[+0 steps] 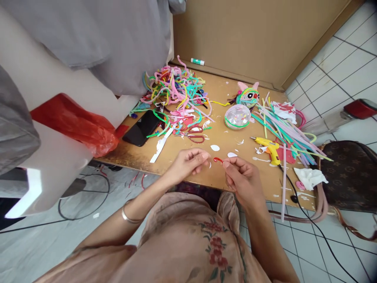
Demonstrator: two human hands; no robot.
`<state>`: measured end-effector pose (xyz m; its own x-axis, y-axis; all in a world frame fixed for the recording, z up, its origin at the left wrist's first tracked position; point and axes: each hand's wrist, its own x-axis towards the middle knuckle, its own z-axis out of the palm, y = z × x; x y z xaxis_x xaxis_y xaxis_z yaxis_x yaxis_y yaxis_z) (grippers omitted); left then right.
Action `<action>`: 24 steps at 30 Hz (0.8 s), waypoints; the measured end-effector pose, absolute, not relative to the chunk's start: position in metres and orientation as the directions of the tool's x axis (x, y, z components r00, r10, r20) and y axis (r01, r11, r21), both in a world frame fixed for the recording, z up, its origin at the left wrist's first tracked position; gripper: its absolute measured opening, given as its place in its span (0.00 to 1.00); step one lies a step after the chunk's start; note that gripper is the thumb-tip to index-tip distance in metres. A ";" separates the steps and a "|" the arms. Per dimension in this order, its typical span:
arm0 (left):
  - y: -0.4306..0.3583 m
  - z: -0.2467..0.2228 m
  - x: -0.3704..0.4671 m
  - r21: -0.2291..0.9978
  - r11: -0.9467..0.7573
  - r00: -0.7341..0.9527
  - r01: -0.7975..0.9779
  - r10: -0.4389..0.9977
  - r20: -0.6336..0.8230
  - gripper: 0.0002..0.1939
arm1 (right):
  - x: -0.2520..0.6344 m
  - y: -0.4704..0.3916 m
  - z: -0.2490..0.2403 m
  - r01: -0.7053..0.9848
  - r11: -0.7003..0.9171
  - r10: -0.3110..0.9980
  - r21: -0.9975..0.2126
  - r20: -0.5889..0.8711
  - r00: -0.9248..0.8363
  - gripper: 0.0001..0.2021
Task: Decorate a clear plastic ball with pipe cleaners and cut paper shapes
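Between the thumb and finger of my right hand (241,177) is a small curled red strip (218,159), its hooked end pointing left. My left hand (191,161) is closed in a pinch just left of the strip; whatever its fingertips hold, if anything, is too small to make out. Two white petal-shaped paper pieces, one a white cutout (215,147), lie just beyond my hands. Scissors with red handles (196,135) rest farther back. A clear bowl-like shell (237,117) with a green band stands in front of a decorated animal figure (249,95) with pink ears.
A tangled heap of pipe cleaners (176,88) covers the back left, near a black phone (141,127). At right are a yellow glue gun (269,149) with a trailing cord, straight pipe cleaners (288,129) and a brown bag (347,173). A glue stick (197,61) lies at the back.
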<state>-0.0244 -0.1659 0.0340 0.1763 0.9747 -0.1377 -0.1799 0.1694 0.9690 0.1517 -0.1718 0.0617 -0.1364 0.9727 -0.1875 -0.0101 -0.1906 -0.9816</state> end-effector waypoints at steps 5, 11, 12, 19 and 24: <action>-0.145 0.058 -0.048 0.939 -0.244 0.427 0.242 0.896 0.123 0.09 | 0.159 -0.167 0.067 0.141 -0.152 0.960 -0.978 -0.180 -0.214 0.11; -0.132 0.083 -0.043 0.851 -0.382 0.614 0.362 0.784 0.091 0.06 | 0.158 -0.163 0.077 0.227 -0.080 0.947 -0.971 -0.145 -0.288 0.11; -0.133 0.083 -0.041 0.856 -0.375 0.605 0.356 0.791 0.095 0.06 | 0.158 -0.163 0.078 0.236 -0.056 0.953 -0.970 -0.122 -0.277 0.11; -0.146 0.056 -0.026 0.982 -0.122 0.342 0.146 0.938 0.066 0.13 | 0.152 -0.169 0.065 0.347 0.184 0.982 -0.920 0.159 -0.100 0.07; -0.154 0.041 -0.012 1.000 0.000 0.185 -0.003 0.983 0.000 0.18 | 0.147 -0.172 0.049 0.422 0.293 0.955 -0.858 0.286 -0.082 0.07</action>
